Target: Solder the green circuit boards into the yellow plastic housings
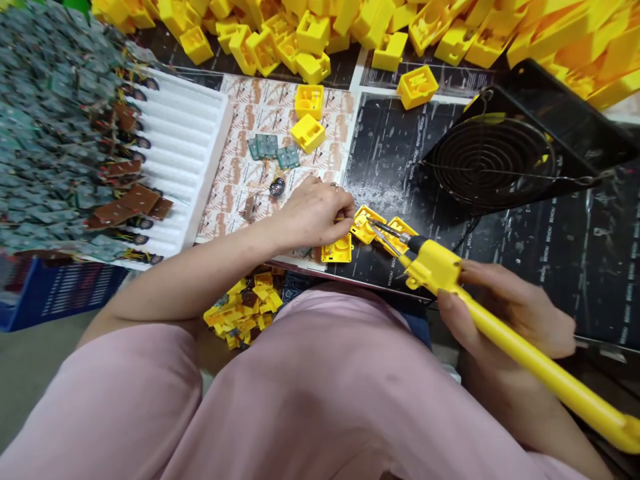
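Note:
My right hand (505, 307) grips a yellow soldering iron (520, 347), its thumb and fingers wrapped around the handle. The iron's metal tip reaches into a small open yellow casing (364, 230). At that casing's left edge, my left hand (317, 212) is closed, fingertips pinched on the yellow plastic; the exact grip is partly hidden. Another yellow casing part (337, 251), with a pattern of small holes, lies just below the left fingers. A further open casing (400, 233) sits behind the iron's tip. Beyond my left hand are a small round speaker (277, 187) with wires and green circuit boards (287, 157).
Two yellow boxes (309, 133) stand on the patterned sheet. A black fan (490, 160) is at the right. Yellow housings (313, 33) are heaped along the back. Left, a white foam tray (185, 133) bears many circuit boards; a blue crate (60, 293) is below. Yellow pieces (245, 307) lie beneath the table edge.

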Demonstrator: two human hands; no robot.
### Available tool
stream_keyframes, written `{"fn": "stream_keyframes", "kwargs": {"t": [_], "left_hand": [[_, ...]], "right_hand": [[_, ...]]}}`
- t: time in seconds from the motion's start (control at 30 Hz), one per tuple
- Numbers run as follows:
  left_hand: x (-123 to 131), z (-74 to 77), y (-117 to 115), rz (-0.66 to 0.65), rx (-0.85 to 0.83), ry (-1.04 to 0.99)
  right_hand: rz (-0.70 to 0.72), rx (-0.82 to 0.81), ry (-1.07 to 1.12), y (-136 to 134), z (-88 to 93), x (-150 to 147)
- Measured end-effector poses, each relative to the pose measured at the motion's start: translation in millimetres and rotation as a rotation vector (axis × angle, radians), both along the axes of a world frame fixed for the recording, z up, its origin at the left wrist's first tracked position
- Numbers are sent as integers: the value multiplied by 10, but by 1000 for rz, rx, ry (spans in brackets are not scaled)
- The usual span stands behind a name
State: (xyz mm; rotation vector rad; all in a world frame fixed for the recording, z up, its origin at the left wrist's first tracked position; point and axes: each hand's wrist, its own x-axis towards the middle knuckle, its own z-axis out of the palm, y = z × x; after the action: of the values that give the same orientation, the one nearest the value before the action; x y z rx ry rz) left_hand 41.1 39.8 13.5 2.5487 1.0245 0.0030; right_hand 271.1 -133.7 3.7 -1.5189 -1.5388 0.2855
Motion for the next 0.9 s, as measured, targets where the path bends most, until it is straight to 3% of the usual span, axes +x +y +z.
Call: {"fn": "stream_keyframes", "kwargs": {"t": [0.17, 0.33, 0.47, 0.67, 0.8, 0.9], "left_hand": [[33, -18, -36, -15, 66, 39], [27, -41, -53, -74, 174, 34], [29, -52, -75, -86, 245, 46], [41, -56, -112, -122, 357, 57], [33, -72, -113, -133, 402, 61], [32, -78, -110, -138, 426, 61]], "right_hand": [[253, 138, -240, 85, 174, -121], [225, 171, -407, 140, 236, -170], [302, 190, -430, 143, 243, -208], [351, 114, -409, 124, 341, -203], [298, -50, -403, 81, 409, -134], [276, -43, -327, 87, 396, -118]]}}
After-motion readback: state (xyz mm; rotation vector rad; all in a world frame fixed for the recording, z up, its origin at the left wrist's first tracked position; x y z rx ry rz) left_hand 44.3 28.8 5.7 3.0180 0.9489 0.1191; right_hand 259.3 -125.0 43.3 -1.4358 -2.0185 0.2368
